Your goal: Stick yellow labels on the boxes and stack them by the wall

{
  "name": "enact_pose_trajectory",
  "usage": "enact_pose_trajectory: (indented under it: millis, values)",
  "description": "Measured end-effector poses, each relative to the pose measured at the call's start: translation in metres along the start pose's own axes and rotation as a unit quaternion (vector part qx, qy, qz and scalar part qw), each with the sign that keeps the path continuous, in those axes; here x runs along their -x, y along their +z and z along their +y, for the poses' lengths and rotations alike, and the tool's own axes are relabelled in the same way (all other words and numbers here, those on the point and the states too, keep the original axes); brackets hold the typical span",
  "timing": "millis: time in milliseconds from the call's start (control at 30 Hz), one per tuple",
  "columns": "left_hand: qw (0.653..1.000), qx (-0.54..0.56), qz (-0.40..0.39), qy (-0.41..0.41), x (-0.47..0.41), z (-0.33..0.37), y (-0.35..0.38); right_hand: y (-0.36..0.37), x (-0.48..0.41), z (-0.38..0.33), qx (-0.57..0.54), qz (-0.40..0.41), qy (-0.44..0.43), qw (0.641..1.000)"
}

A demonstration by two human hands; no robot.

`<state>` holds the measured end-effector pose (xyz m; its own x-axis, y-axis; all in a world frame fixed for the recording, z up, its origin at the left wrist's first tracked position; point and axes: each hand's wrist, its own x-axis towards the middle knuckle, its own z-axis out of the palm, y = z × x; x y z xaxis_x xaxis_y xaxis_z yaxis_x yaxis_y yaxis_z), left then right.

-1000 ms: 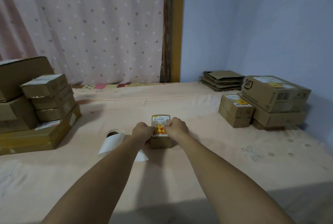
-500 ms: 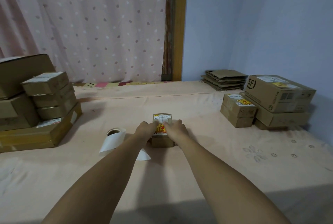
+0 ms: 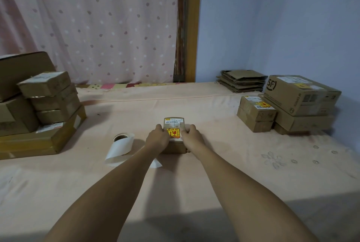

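Fingers (image 3: 162,127) of both hands are curled over the top edges of the small brown cardboard box (image 3: 173,147), the left hand (image 3: 157,138) clasping its left side and the right hand (image 3: 191,136) its right side. A thumb tip shows under the near right corner. The box sits on the peach-pink cloth surface (image 3: 214,173), straight ahead of the person.

A second ago the hands lay closer together on top, rubbing down the yellow-and-red sticker label (image 3: 173,132). Now they have slid out to the sides and the label lies flat and mostly uncovered, just nearer than the white printed shipping label (image 3: 174,120). To me that says the sticking is done and the box is ready to be lifted.

Just left of the box stands the roll of white backing paper (image 3: 121,142), its loose tail running under the left forearm. Well to the right of the box, against the pale blue wall (image 3: 282,27), sits the stack of brown boxes with yellow labels (image 3: 300,103), surely where this one goes. Beyond that stack lies a heap of flattened brown cardboard (image 3: 241,81). Well to the left waits the pile of brown boxes without yellow labels (image 3: 42,105).
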<state>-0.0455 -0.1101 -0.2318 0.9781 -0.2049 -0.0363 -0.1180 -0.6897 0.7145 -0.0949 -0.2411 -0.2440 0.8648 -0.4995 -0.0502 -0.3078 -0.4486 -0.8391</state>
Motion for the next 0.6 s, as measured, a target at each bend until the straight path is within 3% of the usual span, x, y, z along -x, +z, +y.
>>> enact_pose_trajectory:
  millis: [100,267,600]
  values:
    - [0.999,0.045,0.015,-0.011,0.0,0.001,-0.002,-0.011,0.002,0.014,-0.106,-0.004,-0.008,0.994]
    - [0.979,0.203,0.023,0.009,0.005,0.029,0.008,-0.047,0.006,0.026,-0.175,0.064,-0.032,0.982]
    - [0.948,0.282,-0.019,0.149,0.03,0.147,0.058,-0.171,0.006,0.022,-0.152,0.262,-0.085,0.949]
